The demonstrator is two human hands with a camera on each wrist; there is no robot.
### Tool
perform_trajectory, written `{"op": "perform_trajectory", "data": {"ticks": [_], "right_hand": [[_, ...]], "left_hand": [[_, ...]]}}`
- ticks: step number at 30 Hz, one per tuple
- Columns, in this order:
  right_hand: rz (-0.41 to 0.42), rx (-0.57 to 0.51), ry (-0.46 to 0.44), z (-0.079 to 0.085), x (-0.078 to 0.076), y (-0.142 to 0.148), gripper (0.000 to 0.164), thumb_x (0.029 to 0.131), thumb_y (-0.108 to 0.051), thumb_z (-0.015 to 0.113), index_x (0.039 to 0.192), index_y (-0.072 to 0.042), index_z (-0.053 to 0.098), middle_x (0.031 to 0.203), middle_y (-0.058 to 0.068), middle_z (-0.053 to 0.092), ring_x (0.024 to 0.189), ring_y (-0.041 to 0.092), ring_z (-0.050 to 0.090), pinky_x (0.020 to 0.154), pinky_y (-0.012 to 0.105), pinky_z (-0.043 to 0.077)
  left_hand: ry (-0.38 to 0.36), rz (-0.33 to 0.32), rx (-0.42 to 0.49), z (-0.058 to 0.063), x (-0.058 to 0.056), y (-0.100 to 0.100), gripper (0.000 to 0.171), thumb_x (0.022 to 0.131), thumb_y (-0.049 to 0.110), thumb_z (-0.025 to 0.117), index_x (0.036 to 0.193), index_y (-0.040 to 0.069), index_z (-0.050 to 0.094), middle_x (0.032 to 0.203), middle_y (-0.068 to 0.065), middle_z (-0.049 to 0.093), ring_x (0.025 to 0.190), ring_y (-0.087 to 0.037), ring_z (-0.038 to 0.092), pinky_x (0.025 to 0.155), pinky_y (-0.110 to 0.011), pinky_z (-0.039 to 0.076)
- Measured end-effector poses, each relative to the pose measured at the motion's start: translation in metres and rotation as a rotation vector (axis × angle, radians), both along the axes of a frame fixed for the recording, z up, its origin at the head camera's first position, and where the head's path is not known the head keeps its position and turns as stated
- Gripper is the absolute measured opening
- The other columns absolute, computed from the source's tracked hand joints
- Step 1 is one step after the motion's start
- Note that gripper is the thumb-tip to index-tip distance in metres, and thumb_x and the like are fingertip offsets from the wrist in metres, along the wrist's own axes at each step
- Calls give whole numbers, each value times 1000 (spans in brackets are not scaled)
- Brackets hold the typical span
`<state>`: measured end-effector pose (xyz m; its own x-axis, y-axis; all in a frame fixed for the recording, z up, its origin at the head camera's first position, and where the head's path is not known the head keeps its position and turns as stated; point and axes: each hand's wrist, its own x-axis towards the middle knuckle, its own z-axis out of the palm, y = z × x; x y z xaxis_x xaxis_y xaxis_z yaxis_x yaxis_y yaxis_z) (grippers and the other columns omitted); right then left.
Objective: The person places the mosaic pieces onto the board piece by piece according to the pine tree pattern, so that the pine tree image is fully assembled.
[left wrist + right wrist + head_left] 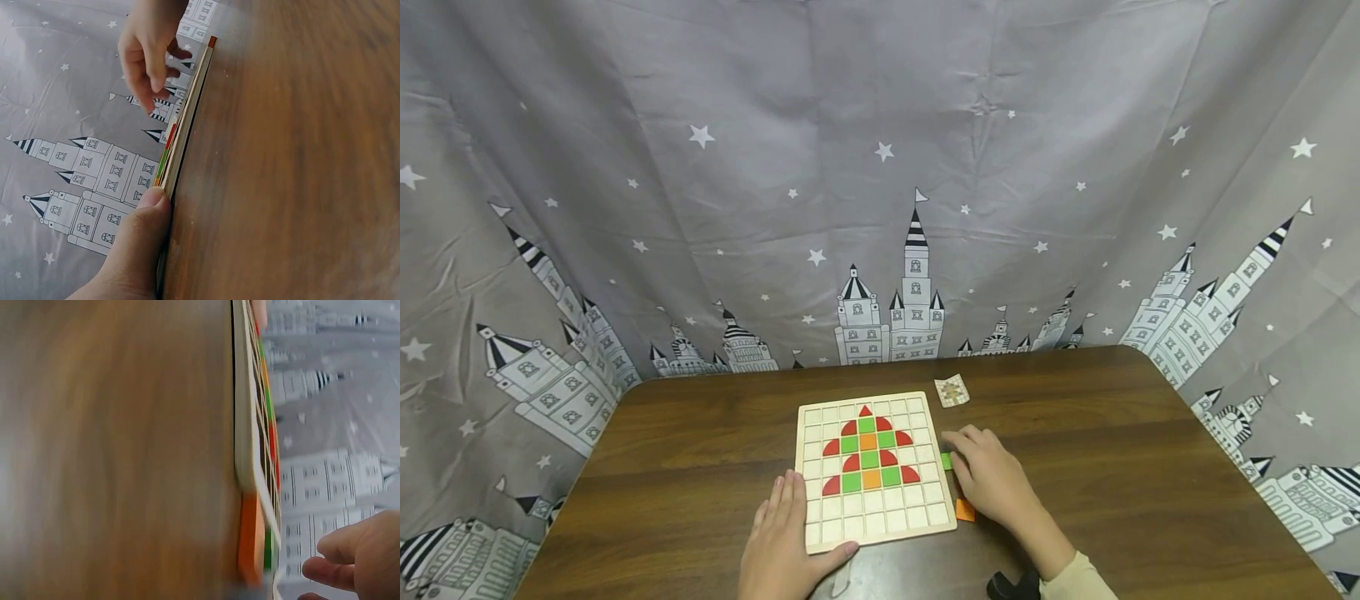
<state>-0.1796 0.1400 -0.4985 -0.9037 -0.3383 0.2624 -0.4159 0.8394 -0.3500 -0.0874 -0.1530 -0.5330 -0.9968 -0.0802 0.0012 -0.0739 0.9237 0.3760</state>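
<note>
A square wooden grid board [896, 521] lies on the table, with red, green and orange pieces laid in a stepped, tree-like pattern. At its lower left corner rests my left hand [782, 533], fingers straight along the left edge and thumb [152, 199] against the near edge. Just off the board's right side, my right hand [992, 475] hovers over a green piece [947, 461], which it partly hides. Its fingers are apart in the right wrist view, with nothing visible between them. An orange block [966, 510] sits beside the board, below that hand.
A small patterned card [952, 391] lies beyond the board's upper right corner. Near my right wrist is a black object [1013, 586], cut off by the frame. A grey curtain [760, 167] printed with castles and stars hangs behind the brown table [685, 467].
</note>
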Motion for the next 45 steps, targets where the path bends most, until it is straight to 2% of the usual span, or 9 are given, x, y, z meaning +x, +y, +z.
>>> {"op": "perform_trajectory", "data": {"ticks": [4, 10, 19, 24, 26, 31, 35, 40, 45], "right_hand": [[-42, -17, -83, -1, -3, 16, 33, 95, -18, 65, 128, -16, 66, 113, -3, 66, 107, 20, 61, 87, 44, 56], [15, -25, -140, -6, -4, 27, 40, 93, -27, 69, 131, -17, 65, 113, -5, 63, 109, 19, 60, 91, 45, 55], [41, 12, -86, -17, -6, 25, 37, 89, -33, 74, 125, -23, 70, 109, -6, 61, 98, 14, 54, 79, 36, 51], [31, -11, -85, -18, -6, 24, 31, 87, -36, 76, 116, -24, 74, 109, -8, 61, 96, 11, 54, 79, 34, 51], [35, -8, -70, -18, -7, 24, 30, 86, -36, 77, 113, -23, 75, 106, -9, 62, 95, 10, 54, 79, 34, 52], [58, 63, 3, -17, -6, 20, 29, 86, -35, 77, 109, -17, 75, 95, -10, 62, 85, 8, 54, 69, 28, 50], [68, 80, 23, -15, -5, 19, 28, 85, -34, 77, 105, -14, 76, 90, -10, 61, 79, 7, 53, 65, 25, 47], [58, 22, -4, -16, -6, 21, 22, 83, -31, 79, 97, -15, 75, 84, -12, 57, 72, 4, 46, 62, 21, 42], [60, -104, -32, -15, -7, 20, 12, 82, -26, 79, 89, -18, 74, 80, -14, 54, 69, 2, 45, 60, 18, 41]], "left_hand": [[-2, 3, 0, 1, 0, 0, 141, 60, 98, 51, 154, -4, 25, 162, -22, 25, 152, -40, 21, 119, -59, 27], [6, -6, 15, 2, 0, 0, 138, 62, 95, 54, 155, -3, 24, 163, -21, 23, 152, -39, 19, 119, -58, 26], [13, -21, 10, 0, -2, -1, 131, 65, 93, 53, 154, -1, 30, 163, -22, 23, 151, -40, 21, 119, -58, 27], [7, -17, 21, 1, -2, -2, 131, 65, 92, 55, 154, -2, 29, 163, -22, 23, 151, -41, 21, 118, -59, 27], [6, -15, 24, 2, -2, -1, 132, 65, 92, 55, 154, -2, 29, 163, -22, 23, 151, -41, 21, 118, -60, 27], [22, -19, 25, 2, -1, -2, 131, 65, 91, 57, 153, -4, 30, 162, -23, 25, 150, -41, 22, 117, -60, 27], [25, -17, 31, 2, -1, -2, 131, 66, 90, 57, 153, -4, 30, 162, -23, 25, 150, -41, 23, 118, -59, 27], [6, -10, 35, 1, -2, -2, 133, 65, 91, 56, 153, -3, 28, 163, -22, 23, 151, -40, 21, 119, -59, 26], [8, -10, 21, 2, -2, -2, 134, 64, 92, 56, 153, -4, 29, 162, -23, 24, 151, -41, 22, 118, -59, 28]]}}
